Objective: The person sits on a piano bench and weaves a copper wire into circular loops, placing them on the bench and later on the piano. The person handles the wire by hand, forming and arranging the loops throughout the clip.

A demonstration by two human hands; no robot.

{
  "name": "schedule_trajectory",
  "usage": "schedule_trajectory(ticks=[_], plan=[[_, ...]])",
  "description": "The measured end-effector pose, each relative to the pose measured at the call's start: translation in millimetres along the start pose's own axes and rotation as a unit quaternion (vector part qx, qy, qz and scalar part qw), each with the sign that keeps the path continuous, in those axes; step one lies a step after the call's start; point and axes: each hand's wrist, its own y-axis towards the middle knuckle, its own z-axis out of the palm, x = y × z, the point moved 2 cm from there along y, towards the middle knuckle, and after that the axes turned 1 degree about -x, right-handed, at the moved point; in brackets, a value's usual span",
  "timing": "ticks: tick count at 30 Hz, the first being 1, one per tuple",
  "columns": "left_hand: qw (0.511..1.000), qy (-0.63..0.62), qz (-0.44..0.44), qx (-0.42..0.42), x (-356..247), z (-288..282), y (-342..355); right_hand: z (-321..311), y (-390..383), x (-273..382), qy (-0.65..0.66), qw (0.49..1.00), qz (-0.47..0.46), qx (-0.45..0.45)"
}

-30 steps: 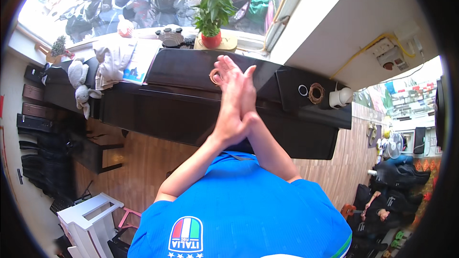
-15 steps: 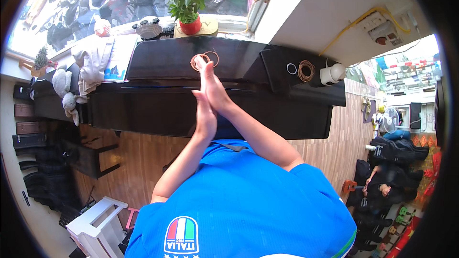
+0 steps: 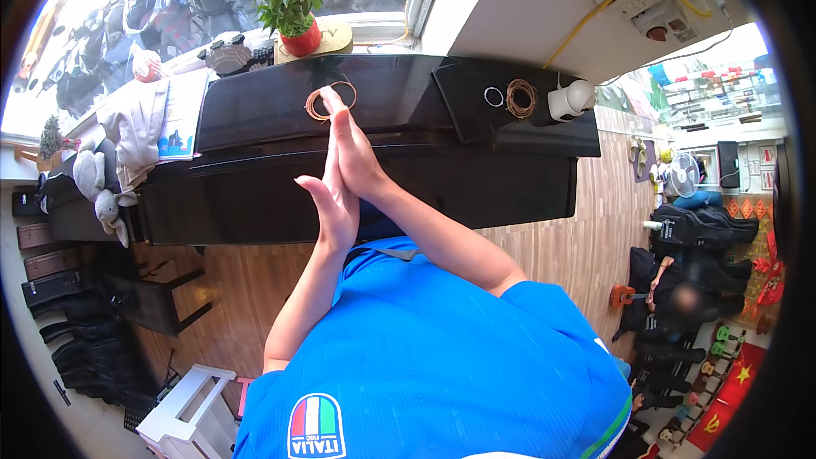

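Black furniture [image 3: 391, 189] backs left fingers [image 3: 332, 153] flat against right fingers [image 3: 344, 129]

Thin copper-coloured loops [image 3: 309, 105] lie loosely overlapped on the glossy black top [image 3: 391, 89].

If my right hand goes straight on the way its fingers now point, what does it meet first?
The right hand would probably meet the coppery loops first. They show right at its tip, but depth is unclear: it may touch them already.
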Motion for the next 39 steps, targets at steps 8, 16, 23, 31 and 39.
schedule_trajectory(ticks=[8, 16, 23, 31, 39], plan=[[0.997, -0.013, 0.01, -0.074, -7, -23, 39, 21, -39, 14, -0.188, 0.974, -0.119, 0.037], [0.896, -0.44, -0.062, 0.012, -40, 5, 20, -55, -9, 58, 0.404, 0.913, 0.038, -0.047], [0.934, 0.344, 0.099, -0.014, 15, -18, 40, -15, -44, 69, 0.347, 0.935, 0.048, -0.053], [0.829, -0.493, -0.218, 0.15, 11, 29, 25, -92, -63, 41, -0.583, 0.769, -0.233, -0.122], [0.99, 0.069, -0.113, 0.038, 9, 17, 23, -228, -77, 10, -0.726, 0.652, -0.064, -0.208]])
